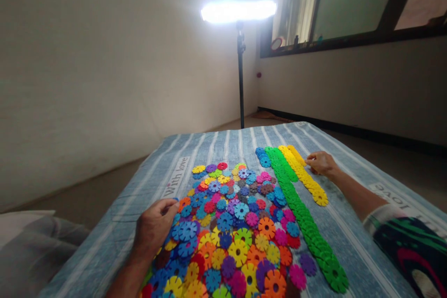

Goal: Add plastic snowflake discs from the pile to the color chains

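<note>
A loose spread of colourful plastic snowflake discs (240, 251) lies over the middle of the cloth. Beside its left edge is my left hand (156, 223), fingers curled and pressed together; a bit of blue shows at the fingertips, but whether it is gripped is unclear. To the right, green discs overlap in a long row (303, 216), with a shorter green row against its far part. Yellow discs form another row (303, 174). My right hand (320, 163) pinches at a yellow disc (301, 160) at the near end of a second, short yellow row.
A few blue discs (265, 161) sit left of the green row's far end. Striped blue cloth (352, 237) covers the table. Behind it stands a lit lamp (239, 11) on a black pole (240, 84), near the walls and a window (352, 0).
</note>
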Demonstrator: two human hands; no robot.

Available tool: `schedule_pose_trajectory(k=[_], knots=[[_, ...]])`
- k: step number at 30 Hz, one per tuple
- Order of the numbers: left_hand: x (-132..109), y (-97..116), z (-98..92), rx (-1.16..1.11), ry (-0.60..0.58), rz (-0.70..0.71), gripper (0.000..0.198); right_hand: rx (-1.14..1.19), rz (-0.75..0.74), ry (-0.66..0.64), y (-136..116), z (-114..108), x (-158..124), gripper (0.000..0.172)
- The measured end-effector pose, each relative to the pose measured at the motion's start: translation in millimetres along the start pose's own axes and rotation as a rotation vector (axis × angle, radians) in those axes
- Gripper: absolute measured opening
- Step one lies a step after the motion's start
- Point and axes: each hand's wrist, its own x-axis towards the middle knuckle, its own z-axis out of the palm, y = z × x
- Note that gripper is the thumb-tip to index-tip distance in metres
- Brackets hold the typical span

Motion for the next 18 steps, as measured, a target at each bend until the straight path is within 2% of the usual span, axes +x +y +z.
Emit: schedule_pose_trajectory(k=[5,11,16,18], knots=[[-2,2,1.2,0.024,0.004,0.093,0.026,0.020,-0.187,0.130,-24,0,-40,0.019],[0,-4,5.4,0.101,0.015,0.199,0.026,0.092,-0.471,0.085,-65,24,-126,0.025],[1,-10,11.2,0.181,-0.055,0.218,0.023,0.031,-0.889,0.104,-98,50,-200,0.019],[0,-9,12.4,0.216,-0.088,0.213,0.025,0.012,-0.986,0.106,-107,62,-222,0.015]])
